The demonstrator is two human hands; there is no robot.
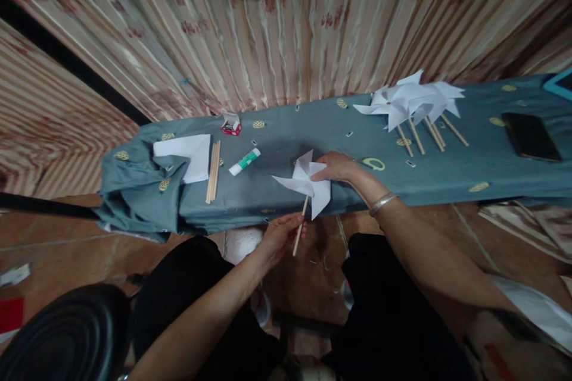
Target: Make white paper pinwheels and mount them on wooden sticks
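A white paper pinwheel [304, 181] on a thin wooden stick is held between my two hands at the near edge of the cloth-covered table. My left hand [282, 234] is closed round the stick below the blades. At the pinwheel's right side, my right hand [335, 167] has its fingers on a blade; the fingertips are partly hidden by the paper. Just right of that hand, a pale green handle loop [374, 164], perhaps of scissors, shows on the cloth. A glue stick [245, 162] lies to the left.
Several finished pinwheels [411, 101] lie piled at the back right, near a black phone [531, 136]. On the left are white paper pieces [196, 158], wooden sticks [213, 172] and a small red box [231, 124]. A curtain [277, 30] hangs behind; a black stool [67, 333] stands lower left.
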